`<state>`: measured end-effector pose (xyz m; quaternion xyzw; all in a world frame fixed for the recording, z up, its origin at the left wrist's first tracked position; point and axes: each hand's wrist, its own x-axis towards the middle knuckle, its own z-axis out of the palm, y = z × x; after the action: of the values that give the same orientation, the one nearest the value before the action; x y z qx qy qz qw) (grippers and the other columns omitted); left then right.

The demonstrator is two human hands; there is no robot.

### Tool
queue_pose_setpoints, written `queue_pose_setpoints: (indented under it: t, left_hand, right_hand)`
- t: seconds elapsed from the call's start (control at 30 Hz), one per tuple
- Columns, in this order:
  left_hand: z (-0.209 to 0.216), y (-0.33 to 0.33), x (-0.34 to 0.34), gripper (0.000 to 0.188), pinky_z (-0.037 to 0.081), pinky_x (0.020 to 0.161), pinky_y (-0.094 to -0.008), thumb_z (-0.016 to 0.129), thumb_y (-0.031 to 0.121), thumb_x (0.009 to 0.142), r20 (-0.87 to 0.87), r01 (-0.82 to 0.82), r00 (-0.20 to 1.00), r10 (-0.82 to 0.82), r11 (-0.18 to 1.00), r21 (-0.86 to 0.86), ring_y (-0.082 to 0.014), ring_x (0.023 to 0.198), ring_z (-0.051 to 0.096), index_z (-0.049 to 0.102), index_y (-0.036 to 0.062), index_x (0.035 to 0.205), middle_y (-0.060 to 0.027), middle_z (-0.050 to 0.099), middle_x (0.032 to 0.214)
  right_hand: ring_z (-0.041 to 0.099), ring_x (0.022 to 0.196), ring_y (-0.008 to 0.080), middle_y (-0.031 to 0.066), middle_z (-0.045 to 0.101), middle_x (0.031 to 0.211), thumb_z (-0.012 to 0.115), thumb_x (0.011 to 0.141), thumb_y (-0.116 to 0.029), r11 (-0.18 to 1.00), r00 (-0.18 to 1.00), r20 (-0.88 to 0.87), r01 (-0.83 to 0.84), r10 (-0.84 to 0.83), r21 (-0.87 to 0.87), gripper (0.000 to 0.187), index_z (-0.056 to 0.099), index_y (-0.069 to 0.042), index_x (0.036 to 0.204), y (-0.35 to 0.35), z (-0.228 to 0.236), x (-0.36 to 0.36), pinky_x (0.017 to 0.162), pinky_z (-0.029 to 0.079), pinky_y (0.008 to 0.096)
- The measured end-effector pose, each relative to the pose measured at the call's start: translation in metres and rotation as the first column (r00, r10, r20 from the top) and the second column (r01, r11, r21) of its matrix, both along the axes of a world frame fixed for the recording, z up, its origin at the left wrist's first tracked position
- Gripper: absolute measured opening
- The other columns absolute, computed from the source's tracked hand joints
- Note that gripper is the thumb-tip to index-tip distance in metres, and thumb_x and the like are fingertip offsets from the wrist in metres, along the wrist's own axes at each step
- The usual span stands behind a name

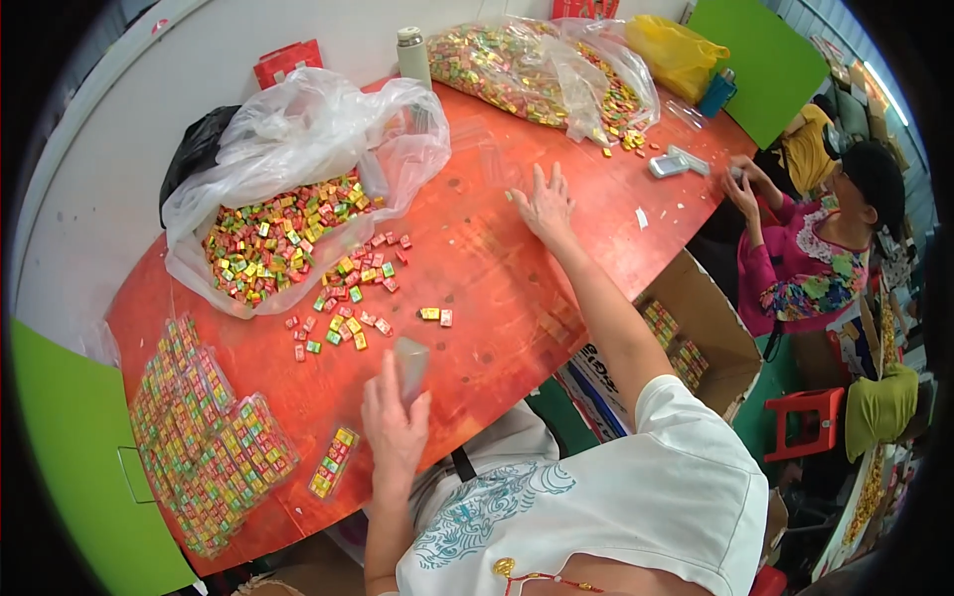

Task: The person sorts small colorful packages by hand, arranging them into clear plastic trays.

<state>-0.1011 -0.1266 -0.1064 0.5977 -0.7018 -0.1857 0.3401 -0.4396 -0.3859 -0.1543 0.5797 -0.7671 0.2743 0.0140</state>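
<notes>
My left hand (396, 422), somewhat blurred, grips a small clear plastic case (410, 370) near the table's front edge. I cannot make out anything inside the case. My right hand (546, 207) is stretched out over the far middle of the table, fingers apart and holding nothing visible. Close to its fingertips lie transparent plastic pieces (490, 159). Beyond my left hand, several small wrapped cubes (348, 323) in red, yellow and green lie loose; a short row of them (434, 315) sits apart. Beside my left wrist rests a filled clear pack (334, 463) of such cubes.
Many filled packs (214, 437) cover the table's left end. A large open bag (308, 149) of cubes stands behind; another bag (517, 74) lies at the back beside a flask (412, 58). A co-worker (815, 238) handles something small at right. A cardboard box (730, 343) stands below the edge.
</notes>
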Motion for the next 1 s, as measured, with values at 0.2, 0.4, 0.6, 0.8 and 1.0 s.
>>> queue_pose_setpoints:
  t: [0.2,0.4,0.6,0.8,1.0]
  left_hand:
    - [0.020,-0.039,0.064,0.072,0.046,0.090,-0.0483,0.067,0.019,0.085,0.123,-0.180,0.974,0.190,0.980,-0.084,-0.0417,0.104,0.055,0.039,0.0058,0.149,-0.0222,0.054,0.114]
    - [0.024,-0.084,0.112,0.075,0.046,0.086,-0.0489,0.067,0.016,0.087,0.512,-0.430,0.775,0.371,0.903,-0.004,-0.0418,0.103,0.056,0.032,0.0083,0.153,-0.0220,0.053,0.111]
    - [0.001,-0.124,0.154,0.074,0.049,0.082,-0.0546,0.065,0.025,0.089,0.724,-0.535,0.592,0.354,0.845,0.023,-0.0432,0.099,0.060,0.029,0.0138,0.153,-0.0232,0.055,0.109]
    - [-0.023,-0.150,0.172,0.072,0.049,0.079,-0.0549,0.068,0.028,0.089,0.795,-0.608,0.507,0.333,0.792,0.056,-0.0396,0.101,0.061,0.035,0.0146,0.151,-0.0194,0.057,0.107]
    - [-0.017,-0.160,0.169,0.062,0.048,0.079,-0.0570,0.062,0.035,0.092,0.815,-0.616,0.502,0.290,0.781,0.102,-0.0396,0.100,0.062,0.040,0.0157,0.146,-0.0186,0.058,0.109]
  right_hand:
    - [0.015,0.149,0.0463,0.0209,0.008,0.164,0.055,0.092,-0.058,0.991,0.999,0.024,-0.038,0.035,0.131,0.080,0.029,-0.018,0.156,-0.064,0.002,0.016,0.111,0.025,0.0688]
    - [0.020,0.148,0.0434,0.0189,0.015,0.164,0.055,0.092,-0.057,0.981,0.972,-0.138,-0.182,0.190,0.068,0.075,0.033,-0.022,0.155,-0.132,0.000,0.029,0.109,0.027,0.0700]
    - [0.027,0.146,0.0404,0.0181,0.025,0.161,0.055,0.092,-0.049,0.950,0.934,-0.177,-0.300,0.311,0.084,0.066,0.042,-0.019,0.150,-0.189,-0.006,0.036,0.110,0.028,0.0645]
    - [0.041,0.138,0.0319,0.0143,0.045,0.148,0.052,0.094,-0.039,0.909,0.885,-0.224,-0.373,0.408,0.184,0.048,0.053,-0.018,0.137,-0.221,-0.016,0.029,0.100,0.038,0.0577]
    - [0.052,0.121,0.0245,0.0045,0.059,0.121,0.054,0.095,-0.037,0.790,0.733,-0.310,-0.601,0.606,0.123,0.034,0.059,-0.017,0.122,-0.183,-0.026,0.021,0.091,0.043,0.0492]
